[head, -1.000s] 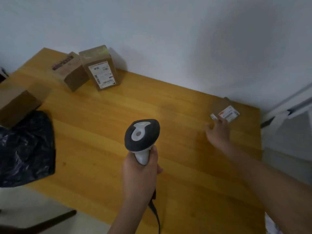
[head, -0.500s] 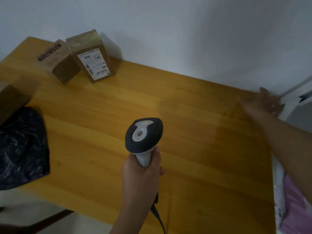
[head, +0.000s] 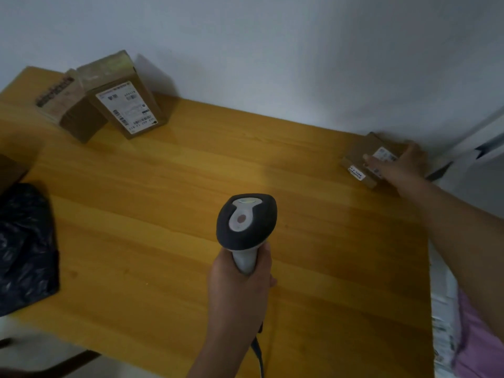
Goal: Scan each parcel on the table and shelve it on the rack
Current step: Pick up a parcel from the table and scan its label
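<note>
My left hand grips the handle of a grey and black barcode scanner, held upright over the middle of the wooden table. My right hand reaches to the table's far right corner. Its fingers lie fairly straight across the top label of a small flat cardboard parcel that sits there. At the far left, two brown box parcels stand against the wall: one with a large white label and one beside it with a dark printed strip.
A black plastic bag lies at the table's left edge, with the corner of another cardboard box behind it. The white wall runs close behind the table. White and pink material lies past the right edge.
My right hand swung out to the right past the table corner, then came back onto the small flat parcel. The scanner hand stayed in place while the view shifted.
</note>
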{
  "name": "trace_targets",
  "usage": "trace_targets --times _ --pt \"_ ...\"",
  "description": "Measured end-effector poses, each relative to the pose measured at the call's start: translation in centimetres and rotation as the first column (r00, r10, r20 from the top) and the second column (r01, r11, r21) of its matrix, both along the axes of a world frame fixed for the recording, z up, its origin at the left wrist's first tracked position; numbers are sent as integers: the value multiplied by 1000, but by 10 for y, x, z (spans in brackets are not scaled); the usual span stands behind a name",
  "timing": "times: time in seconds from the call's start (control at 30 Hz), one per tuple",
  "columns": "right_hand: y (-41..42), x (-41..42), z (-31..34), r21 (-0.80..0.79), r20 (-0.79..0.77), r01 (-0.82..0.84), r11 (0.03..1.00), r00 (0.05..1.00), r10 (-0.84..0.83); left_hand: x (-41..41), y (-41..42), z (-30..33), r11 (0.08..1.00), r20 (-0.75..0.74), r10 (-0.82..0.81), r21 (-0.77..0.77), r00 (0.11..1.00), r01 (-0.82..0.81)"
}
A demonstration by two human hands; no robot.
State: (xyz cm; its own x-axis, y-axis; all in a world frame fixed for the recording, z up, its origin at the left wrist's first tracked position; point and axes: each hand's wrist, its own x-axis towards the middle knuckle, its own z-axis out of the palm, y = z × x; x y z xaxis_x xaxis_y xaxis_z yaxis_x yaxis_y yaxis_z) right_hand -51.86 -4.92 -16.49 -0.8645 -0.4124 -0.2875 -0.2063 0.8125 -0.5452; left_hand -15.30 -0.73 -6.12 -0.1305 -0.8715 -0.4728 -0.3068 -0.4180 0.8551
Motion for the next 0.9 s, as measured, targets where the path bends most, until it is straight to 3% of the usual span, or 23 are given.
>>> trace_targets --times 0.07,0.17,0.47,0.67,0.9 --pt "-12 0 6 20 173 -88 996 981 83 -5 2 -1 1000 -8 0 4 1000 0" --pt "-26 21 12 187 280 -288 939 932 230 -12 3 -1 1000 -5 1 8 1000 -1" --pt "-13 116 12 282 531 -446 850 810 249 -11 16 24 997 42 66 27 997 -67" --pt "9 132 18 27 641 -204 979 754 140 9 37 43 994 94 96 44 991 -100" --pt "42 172 53 -298 641 -54 953 729 242 41 91 64 999 88 38 28 995 -41"
